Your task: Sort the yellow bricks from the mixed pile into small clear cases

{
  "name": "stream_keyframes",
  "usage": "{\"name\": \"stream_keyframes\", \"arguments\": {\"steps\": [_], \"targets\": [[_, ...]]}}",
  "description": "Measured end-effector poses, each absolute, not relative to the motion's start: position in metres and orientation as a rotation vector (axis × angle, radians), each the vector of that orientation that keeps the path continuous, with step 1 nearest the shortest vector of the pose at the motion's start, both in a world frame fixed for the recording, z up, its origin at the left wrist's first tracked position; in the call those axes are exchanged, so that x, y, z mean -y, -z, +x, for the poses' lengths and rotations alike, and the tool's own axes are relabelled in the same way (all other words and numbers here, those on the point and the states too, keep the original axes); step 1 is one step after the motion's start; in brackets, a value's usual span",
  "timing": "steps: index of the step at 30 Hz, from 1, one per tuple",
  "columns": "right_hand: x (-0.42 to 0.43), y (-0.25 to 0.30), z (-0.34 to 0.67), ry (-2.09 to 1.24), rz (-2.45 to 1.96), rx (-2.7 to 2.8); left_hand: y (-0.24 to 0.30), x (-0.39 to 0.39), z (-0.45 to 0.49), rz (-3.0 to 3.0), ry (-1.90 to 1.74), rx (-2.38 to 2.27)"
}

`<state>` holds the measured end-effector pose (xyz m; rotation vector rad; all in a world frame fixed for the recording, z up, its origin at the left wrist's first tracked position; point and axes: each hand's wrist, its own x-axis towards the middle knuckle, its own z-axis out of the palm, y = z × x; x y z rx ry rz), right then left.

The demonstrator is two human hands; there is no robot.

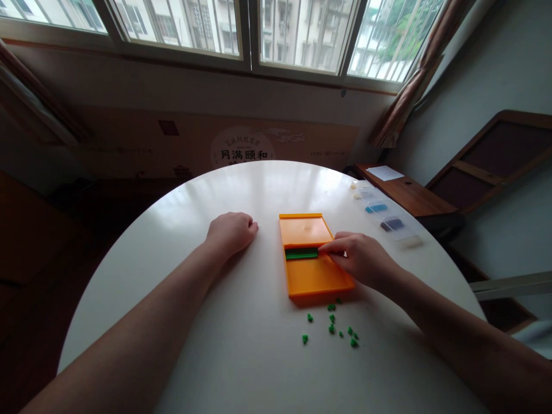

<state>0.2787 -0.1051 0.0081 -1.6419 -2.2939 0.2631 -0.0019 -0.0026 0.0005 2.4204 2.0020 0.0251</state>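
An orange plastic tray [319,280] lies flat on the table, with a raised ridge across its middle. Against that ridge sits a row of small green blocks [302,253], packed side by side. My right hand [364,259] reaches in from the right, its thumb and forefinger pinched at the right end of this row; whatever is between the fingertips is too small to make out. To the left of the tray, my left hand [230,233] rests on the table in a loose fist, apart from everything else. Several loose green pieces [332,328] are scattered on the near side of the tray.
The round white table [241,362] stands below a window. At its right edge lie clear plastic bags [390,221] with blue, dark and pale pieces inside. Beyond them is a wooden desk [414,192] with a sheet of paper [385,172] on it.
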Motion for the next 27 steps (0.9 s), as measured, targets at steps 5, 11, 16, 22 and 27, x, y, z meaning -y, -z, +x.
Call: {"name": "stream_keyframes", "arguments": {"steps": [5, 11, 16, 22, 27], "targets": [[0.1042, -0.0075, 0.2802, -0.266, -1.632, 2.31, -0.0008, 0.003, -0.002, 2.424, -0.013, -1.992], [0.1047, -0.0066, 0.2785, -0.279, -1.65, 2.316, -0.0015, 0.0029, -0.0019, 2.416, -0.013, -1.992], [0.104, -0.0056, 0.2789, -0.257, -1.65, 2.319, -0.0017, 0.0029, -0.0014, 2.414, -0.002, -1.994], [0.1042, -0.0063, 0.279, -0.262, -1.655, 2.318, -0.0015, 0.0033, -0.0016, 2.421, -0.013, -1.994], [0.1031, -0.0062, 0.2805, -0.271, -1.644, 2.306, -0.0011, 0.0031, -0.0017, 2.409, -0.012, -1.996]]}}
